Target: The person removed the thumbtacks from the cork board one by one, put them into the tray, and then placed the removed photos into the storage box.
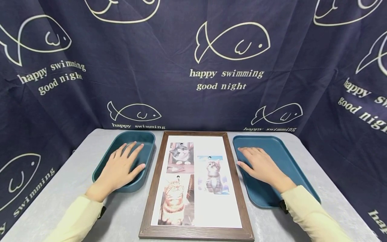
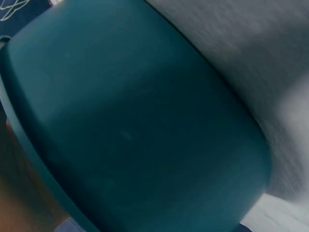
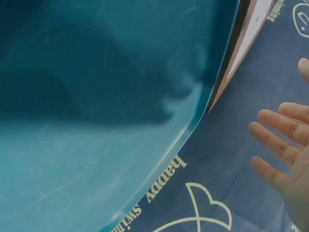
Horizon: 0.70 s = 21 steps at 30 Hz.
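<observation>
My left hand [image 1: 119,168] is over a deep teal bin [image 1: 137,186], its fingers spread and nothing in its grasp. The bin's outer wall [image 2: 145,121] fills most of the left wrist view; what lies inside is largely hidden by the hand. On the other side, my right hand [image 1: 261,164] hovers over a shallow teal tray [image 1: 282,153], palm down with straight fingers. The right wrist view shows those fingers [image 3: 277,145] apart from the tray. Between the hands lies a brown-framed white board [image 1: 211,215] with three cat photos, grey-and-white [image 1: 181,158], orange [image 1: 173,205] and tabby [image 1: 213,178].
A small dark round piece, perhaps a magnet [image 1: 210,157], sits at the top of each photo. Everything stands on a pale grey table [image 1: 127,222]. Behind and at both sides hangs a navy curtain [image 1: 169,87] printed with fish and words.
</observation>
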Tool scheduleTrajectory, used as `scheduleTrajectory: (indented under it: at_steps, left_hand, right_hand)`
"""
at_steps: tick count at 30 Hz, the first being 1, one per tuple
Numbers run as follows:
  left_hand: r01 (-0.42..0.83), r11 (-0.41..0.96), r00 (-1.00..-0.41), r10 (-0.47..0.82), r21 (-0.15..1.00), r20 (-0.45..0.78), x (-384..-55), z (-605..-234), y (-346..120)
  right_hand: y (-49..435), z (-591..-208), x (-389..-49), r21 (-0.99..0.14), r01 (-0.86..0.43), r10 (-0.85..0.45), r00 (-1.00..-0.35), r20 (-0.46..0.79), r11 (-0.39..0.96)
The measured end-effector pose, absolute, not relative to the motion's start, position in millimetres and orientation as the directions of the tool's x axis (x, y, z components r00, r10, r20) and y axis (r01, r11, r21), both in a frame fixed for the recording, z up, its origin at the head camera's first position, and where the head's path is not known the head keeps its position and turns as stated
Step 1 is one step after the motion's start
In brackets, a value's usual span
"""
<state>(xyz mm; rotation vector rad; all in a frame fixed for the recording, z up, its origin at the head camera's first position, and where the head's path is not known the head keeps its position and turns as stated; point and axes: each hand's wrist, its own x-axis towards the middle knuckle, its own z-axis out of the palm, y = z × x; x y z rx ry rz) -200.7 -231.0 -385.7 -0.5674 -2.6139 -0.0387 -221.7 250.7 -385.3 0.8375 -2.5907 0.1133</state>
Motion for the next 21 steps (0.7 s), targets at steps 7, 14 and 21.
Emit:
scheduleTrajectory:
  at_steps: [7,14,21]
  left_hand:
    - [0.440,0.896,-0.798,0.422,-0.064,0.430,-199,-385,-219]
    - [0.483,0.875,-0.783,0.454,-0.045,0.425,-199,-389,-207]
    - [0.517,0.854,-0.771,0.490,-0.050,0.406,-197,-389,-193]
  right_hand:
    - [239,-383,-223,0.051,-0.595,-0.566,-0.730,0.382,0.802]
    - [230,-385,-227,0.068,-0.623,-0.593,-0.697,0.402,0.779]
    - [223,-390,-233,0.069,-0.646,-0.612,-0.678,0.406,0.761]
